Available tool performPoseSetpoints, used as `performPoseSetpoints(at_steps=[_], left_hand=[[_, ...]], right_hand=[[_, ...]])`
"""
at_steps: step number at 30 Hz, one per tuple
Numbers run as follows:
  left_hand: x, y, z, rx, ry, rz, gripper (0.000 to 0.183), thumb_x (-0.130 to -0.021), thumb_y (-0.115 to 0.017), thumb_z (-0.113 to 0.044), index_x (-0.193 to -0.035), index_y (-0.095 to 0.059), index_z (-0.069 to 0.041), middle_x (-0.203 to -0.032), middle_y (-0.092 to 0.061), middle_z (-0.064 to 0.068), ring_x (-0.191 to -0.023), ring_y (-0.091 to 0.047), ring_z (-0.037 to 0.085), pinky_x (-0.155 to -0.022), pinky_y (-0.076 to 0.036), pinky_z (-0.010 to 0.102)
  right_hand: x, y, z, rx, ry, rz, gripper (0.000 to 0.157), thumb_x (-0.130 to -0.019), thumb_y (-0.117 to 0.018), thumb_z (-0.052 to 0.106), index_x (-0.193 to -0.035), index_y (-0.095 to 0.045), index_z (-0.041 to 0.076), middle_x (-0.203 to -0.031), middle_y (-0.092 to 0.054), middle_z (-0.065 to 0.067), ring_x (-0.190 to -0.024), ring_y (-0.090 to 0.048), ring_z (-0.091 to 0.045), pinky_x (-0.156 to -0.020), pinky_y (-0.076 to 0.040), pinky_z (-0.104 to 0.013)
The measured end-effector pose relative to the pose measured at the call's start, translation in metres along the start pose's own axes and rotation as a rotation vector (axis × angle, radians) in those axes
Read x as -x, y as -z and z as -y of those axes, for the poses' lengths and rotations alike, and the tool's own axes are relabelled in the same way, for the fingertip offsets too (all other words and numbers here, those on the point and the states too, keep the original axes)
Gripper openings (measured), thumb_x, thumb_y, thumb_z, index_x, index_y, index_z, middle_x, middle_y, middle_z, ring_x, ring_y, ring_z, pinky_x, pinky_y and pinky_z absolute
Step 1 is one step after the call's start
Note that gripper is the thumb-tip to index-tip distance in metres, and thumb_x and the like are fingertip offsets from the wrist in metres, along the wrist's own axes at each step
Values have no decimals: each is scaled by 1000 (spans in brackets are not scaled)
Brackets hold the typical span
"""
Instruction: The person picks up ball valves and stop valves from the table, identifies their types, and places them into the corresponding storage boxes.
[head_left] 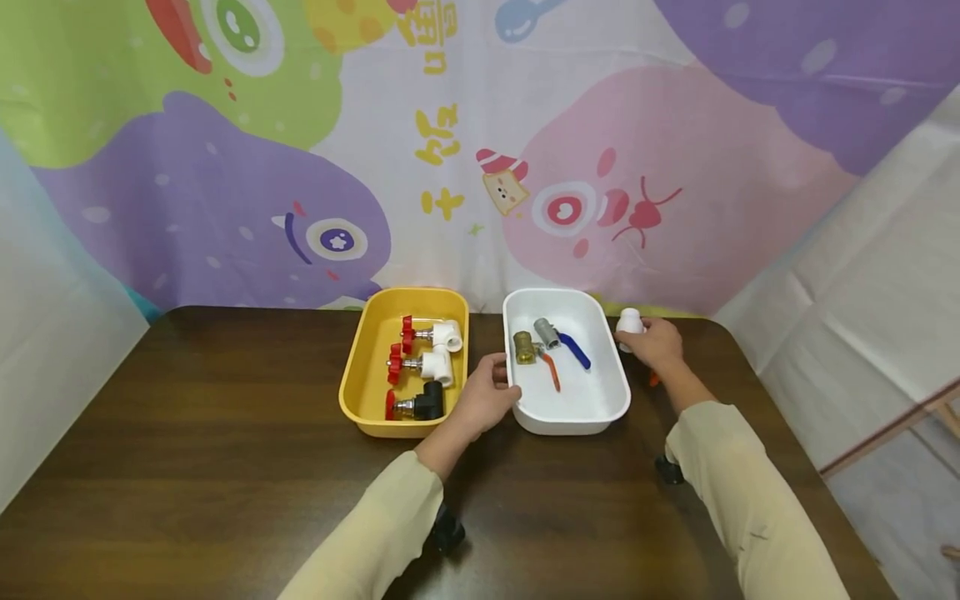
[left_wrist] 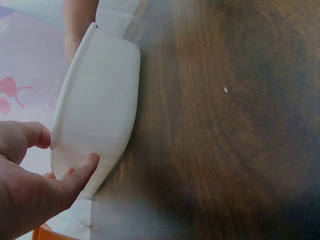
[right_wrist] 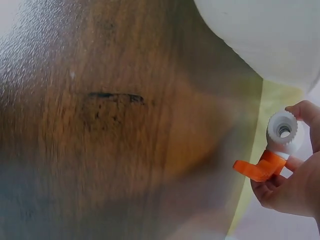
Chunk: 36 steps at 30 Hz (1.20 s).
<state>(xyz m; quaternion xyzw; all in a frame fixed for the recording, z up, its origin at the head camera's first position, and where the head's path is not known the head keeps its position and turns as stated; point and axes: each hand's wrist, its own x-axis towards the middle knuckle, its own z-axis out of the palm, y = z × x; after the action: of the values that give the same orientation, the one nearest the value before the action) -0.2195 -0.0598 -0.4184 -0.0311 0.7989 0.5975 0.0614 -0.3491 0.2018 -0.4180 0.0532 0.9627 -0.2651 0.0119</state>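
Observation:
My right hand (head_left: 660, 342) holds a white plastic ball valve (head_left: 629, 323) just past the right side of a white tray (head_left: 611, 400). In the right wrist view the valve's ribbed round end (right_wrist: 282, 127) faces the camera, and its orange lever (right_wrist: 255, 170) sticks out below. At the tray's left rim my left hand (head_left: 486, 398) grips the edge, a fingertip against the outer wall (left_wrist: 100, 95) in the left wrist view. Inside the tray lie a brass valve (head_left: 524, 347) with an orange lever (head_left: 551, 372) and a grey metal valve (head_left: 547, 332) with a blue lever (head_left: 575, 352).
Left of the white tray stands a yellow tray (head_left: 360, 392). It contains two white valves (head_left: 436, 364) and a black valve (head_left: 429, 401), all with red handwheels. Both trays stand near the back edge of the brown wooden table (head_left: 225, 467), before a cartoon-printed cloth (head_left: 465, 250).

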Motion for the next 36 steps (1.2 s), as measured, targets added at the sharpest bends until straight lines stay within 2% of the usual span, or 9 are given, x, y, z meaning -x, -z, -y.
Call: performPoseSetpoints(at_steps=[14, 25, 31, 36], left_hand=[[-4, -2, 1, 3, 2, 5, 56, -87, -57, -5, -138, -35, 2, -124, -52, 23, -107, -59, 31, -85, -54, 36], [-4, -1, 0, 8, 13, 2, 55, -87, -57, -5, -138, -35, 1, -125, -51, 21, -109, -58, 31, -85, -54, 35], [-4, -1, 2, 13, 5, -3, 56, -85, -57, -3, -137, -36, 2, -123, -52, 21, -107, -58, 30, -83, -54, 35], [-5, -3, 5, 2, -32, 0, 55, -84, -57, -3, -135, -37, 4, -118, -53, 22, -101, -60, 27, -77, -55, 31]], right_hand=[[7, 18, 2, -69, 34, -28, 58, -81, -63, 32, -124, -54, -6, -120, -58, -27, -105, -53, -38, -92, -45, -45], [14, 31, 11, -93, 3, 3, 62, -82, -63, 35, -129, -51, -2, -125, -56, -24, -109, -52, -37, -92, -46, -46], [19, 33, 16, -89, 11, 8, 61, -82, -63, 34, -129, -51, -2, -124, -56, -24, -109, -52, -37, -92, -46, -46], [23, 37, 19, -88, 13, 6, 62, -82, -63, 36, -130, -50, -2, -124, -56, -24, -109, -52, -36, -91, -46, -46]])
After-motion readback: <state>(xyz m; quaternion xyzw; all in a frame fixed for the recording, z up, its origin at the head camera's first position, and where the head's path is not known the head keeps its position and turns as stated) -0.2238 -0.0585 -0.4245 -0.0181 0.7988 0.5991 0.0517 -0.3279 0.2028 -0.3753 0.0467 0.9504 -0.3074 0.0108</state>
